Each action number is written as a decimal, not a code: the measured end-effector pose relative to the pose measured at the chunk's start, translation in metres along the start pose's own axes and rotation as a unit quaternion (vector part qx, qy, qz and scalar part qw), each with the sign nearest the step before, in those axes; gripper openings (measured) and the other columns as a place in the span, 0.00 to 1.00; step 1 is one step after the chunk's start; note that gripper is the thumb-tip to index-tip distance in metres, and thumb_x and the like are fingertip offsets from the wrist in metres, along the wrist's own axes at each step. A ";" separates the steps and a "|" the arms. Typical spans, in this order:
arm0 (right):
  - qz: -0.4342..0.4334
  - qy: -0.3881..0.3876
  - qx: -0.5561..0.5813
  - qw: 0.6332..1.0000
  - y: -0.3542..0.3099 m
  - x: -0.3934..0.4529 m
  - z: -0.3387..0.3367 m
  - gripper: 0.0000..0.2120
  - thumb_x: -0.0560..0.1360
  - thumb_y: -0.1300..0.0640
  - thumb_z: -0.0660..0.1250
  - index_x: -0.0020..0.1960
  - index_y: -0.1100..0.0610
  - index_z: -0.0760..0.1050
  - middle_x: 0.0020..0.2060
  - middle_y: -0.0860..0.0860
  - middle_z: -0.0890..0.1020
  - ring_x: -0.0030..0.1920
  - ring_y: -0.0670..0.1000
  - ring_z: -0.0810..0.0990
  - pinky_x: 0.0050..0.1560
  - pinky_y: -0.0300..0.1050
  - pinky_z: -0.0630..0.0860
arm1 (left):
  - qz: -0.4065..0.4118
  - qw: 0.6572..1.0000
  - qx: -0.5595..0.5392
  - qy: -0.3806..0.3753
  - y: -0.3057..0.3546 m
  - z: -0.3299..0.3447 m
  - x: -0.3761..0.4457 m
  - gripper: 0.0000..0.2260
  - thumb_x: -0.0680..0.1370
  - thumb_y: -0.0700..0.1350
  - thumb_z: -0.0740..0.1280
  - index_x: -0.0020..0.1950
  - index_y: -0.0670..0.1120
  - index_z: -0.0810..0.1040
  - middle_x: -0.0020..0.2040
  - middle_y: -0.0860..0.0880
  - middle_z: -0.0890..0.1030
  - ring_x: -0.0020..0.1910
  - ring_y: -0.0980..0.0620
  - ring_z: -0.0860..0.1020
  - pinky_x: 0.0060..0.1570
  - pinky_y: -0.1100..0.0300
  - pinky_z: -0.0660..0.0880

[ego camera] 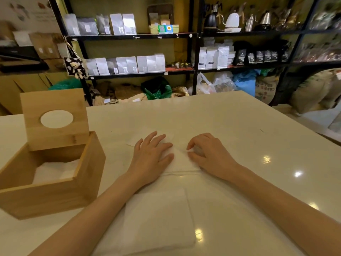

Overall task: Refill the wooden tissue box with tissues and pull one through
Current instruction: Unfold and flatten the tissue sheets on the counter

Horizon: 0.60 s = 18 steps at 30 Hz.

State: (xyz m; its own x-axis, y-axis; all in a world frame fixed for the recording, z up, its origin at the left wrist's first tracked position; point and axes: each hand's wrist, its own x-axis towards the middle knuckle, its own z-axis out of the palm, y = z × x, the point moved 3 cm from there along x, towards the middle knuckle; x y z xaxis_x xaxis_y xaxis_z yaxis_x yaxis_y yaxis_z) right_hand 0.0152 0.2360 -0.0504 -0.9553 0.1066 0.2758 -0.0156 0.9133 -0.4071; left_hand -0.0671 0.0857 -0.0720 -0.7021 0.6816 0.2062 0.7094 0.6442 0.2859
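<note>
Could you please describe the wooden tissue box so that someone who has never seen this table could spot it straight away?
Start at the white table and go to its left side, left of the left hand. There sits the wooden tissue box, open, with white tissues inside. Its lid, with an oval hole, stands upright, and it is the table's only wooden item.

I see a glossy white table (239,126) with ceiling lights reflected on its right side. On it at the left stands an open wooden tissue box (51,183), a flat stack of white tissues (158,218) lies near me, and a spread tissue (177,159) lies beyond it.
</note>
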 end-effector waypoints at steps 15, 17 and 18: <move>0.049 0.103 0.307 0.945 -0.007 -0.006 -0.048 0.03 0.71 0.62 0.69 0.41 0.55 0.78 0.37 0.51 0.82 0.39 0.47 0.80 0.44 0.37 0.75 | -0.056 0.945 -0.309 0.085 0.002 -0.032 -0.002 0.07 0.72 0.47 0.69 0.48 0.46 0.78 0.59 0.51 0.78 0.60 0.59 0.71 0.55 0.68 0.68; 0.042 0.107 0.341 0.933 -0.011 -0.007 -0.057 0.05 0.71 0.64 0.69 0.41 0.55 0.78 0.35 0.49 0.82 0.37 0.44 0.80 0.41 0.34 0.75 | -0.061 0.923 -0.368 0.094 0.007 -0.047 -0.004 0.03 0.72 0.44 0.69 0.44 0.46 0.79 0.48 0.51 0.81 0.44 0.65 0.77 0.42 0.74 0.71; 0.040 0.104 0.362 0.926 -0.013 -0.008 -0.062 0.06 0.71 0.65 0.69 0.41 0.54 0.78 0.33 0.47 0.82 0.35 0.44 0.80 0.39 0.33 0.76 | -0.060 0.912 -0.395 0.096 0.011 -0.057 -0.006 0.01 0.72 0.43 0.69 0.42 0.46 0.79 0.43 0.51 0.82 0.39 0.65 0.78 0.42 0.72 0.73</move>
State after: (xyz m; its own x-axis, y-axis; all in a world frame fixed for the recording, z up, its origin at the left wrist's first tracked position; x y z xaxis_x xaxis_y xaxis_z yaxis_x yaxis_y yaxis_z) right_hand 0.0411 0.2474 0.0064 -0.8856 0.3049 0.3503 -0.2125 0.4048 -0.8894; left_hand -0.0586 0.0687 -0.0174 -0.8238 0.4997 0.2675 0.4139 0.2079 0.8863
